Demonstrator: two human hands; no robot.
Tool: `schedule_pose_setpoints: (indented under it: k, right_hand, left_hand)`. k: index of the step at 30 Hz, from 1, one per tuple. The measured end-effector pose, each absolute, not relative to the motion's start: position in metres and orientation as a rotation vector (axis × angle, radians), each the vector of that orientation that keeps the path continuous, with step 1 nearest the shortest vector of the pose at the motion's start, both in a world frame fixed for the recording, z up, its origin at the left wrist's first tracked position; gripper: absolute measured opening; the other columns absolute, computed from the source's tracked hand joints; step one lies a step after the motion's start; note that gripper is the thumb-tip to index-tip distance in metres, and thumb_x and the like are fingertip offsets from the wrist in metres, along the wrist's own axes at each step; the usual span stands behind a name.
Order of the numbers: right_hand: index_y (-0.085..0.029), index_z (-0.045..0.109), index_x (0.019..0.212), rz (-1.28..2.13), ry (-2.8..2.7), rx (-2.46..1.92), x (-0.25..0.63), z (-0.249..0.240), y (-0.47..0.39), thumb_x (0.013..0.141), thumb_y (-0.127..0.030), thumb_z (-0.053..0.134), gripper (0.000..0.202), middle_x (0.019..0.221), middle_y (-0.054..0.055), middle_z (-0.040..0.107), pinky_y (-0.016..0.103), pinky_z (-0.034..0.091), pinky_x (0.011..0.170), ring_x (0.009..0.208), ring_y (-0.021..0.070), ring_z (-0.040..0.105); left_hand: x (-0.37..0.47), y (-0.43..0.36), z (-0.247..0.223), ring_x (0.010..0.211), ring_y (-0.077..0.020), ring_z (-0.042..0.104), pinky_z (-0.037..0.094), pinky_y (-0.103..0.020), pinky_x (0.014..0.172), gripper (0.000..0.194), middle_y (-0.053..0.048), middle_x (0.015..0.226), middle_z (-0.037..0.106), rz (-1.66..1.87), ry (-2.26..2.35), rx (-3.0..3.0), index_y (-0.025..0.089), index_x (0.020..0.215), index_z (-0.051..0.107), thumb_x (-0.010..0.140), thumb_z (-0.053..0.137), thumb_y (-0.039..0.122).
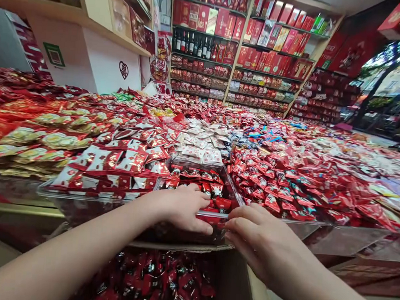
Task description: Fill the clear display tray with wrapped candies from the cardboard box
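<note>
My left hand (182,208) lies palm down inside a clear plastic bin (233,189) at the counter's front edge, fingers curled over small red wrapped candies (198,175). Whether it grips any of them is hidden. My right hand (256,234) rests against the bin's front right corner, fingers together and pointing left, touching the rim. Below the counter, an open cardboard box (179,247) holds several dark red wrapped candies (163,280).
A wide counter is heaped with red, gold and white candy packs (287,174) in clear bins. Shelves of red gift boxes and bottles (228,42) line the back wall. A white counter wall (99,65) stands at the left. An open doorway (389,90) shows at the right.
</note>
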State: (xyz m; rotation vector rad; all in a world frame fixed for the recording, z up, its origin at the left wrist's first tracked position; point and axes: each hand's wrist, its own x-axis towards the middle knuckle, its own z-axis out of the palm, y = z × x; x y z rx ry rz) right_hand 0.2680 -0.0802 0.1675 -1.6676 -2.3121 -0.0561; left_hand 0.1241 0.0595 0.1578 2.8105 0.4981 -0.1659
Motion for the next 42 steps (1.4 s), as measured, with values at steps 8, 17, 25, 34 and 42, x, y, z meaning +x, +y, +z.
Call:
schedule_pose_setpoints:
  k: [8,17,25,34,42]
  right_hand:
    - [-0.019,0.058,0.073,0.163,-2.568,-1.487,0.224,0.075,-0.106,0.077,-0.021,0.047,0.012,0.073,0.002,0.059,0.021,0.041,0.054,0.065,0.0148,0.055]
    - [-0.008,0.033,0.127,0.724,-3.041,-1.800,0.150,-0.022,-0.058,0.045,-0.033,0.073,0.095,0.123,0.025,0.042,0.049,0.041,0.080,0.109,0.0388,0.041]
    - [-0.011,0.056,0.104,0.524,-3.111,-1.764,0.127,-0.062,-0.064,0.057,-0.027,0.066,0.051,0.090,0.016,0.065,0.040,0.046,0.076,0.091,0.0280,0.058]
    - [-0.018,0.060,0.085,0.271,-2.897,-1.366,0.167,0.071,-0.072,0.078,-0.022,0.045,0.017,0.083,0.004,0.065,0.025,0.045,0.067,0.077,0.0164,0.059]
    - [-0.016,0.064,0.087,-0.282,-2.478,-2.062,0.264,0.182,-0.013,0.075,-0.022,0.047,0.021,0.084,0.010,0.065,0.027,0.041,0.068,0.080,0.0200,0.058]
  left_hand:
    - [0.051,-0.019,0.109,0.072,-0.0195,0.052,0.042,-0.035,0.066,0.022,-0.007,0.077,0.060,0.485,0.127,3.030,0.017,0.088,0.057,0.081,0.035,0.018]
    - [-0.032,-0.051,-0.021,0.122,-0.0413,0.018,0.024,-0.055,0.095,0.073,-0.019,0.136,0.027,-0.723,1.131,2.275,0.017,0.127,0.036,0.062,0.056,0.044]
    - [-0.038,-0.050,-0.035,0.103,-0.0321,0.048,0.038,-0.042,0.087,0.032,-0.012,0.101,0.059,-0.540,1.163,2.395,0.018,0.091,0.063,0.059,0.056,0.024]
    - [-0.042,-0.044,-0.036,0.090,-0.0294,0.055,0.045,-0.039,0.076,0.040,-0.013,0.100,0.059,-0.523,1.139,2.313,0.019,0.095,0.061,0.060,0.053,0.037]
    - [-0.039,-0.038,-0.037,0.089,-0.0279,0.056,0.045,-0.037,0.075,0.045,-0.012,0.100,0.060,-0.533,1.118,2.267,0.021,0.102,0.059,0.061,0.052,0.038]
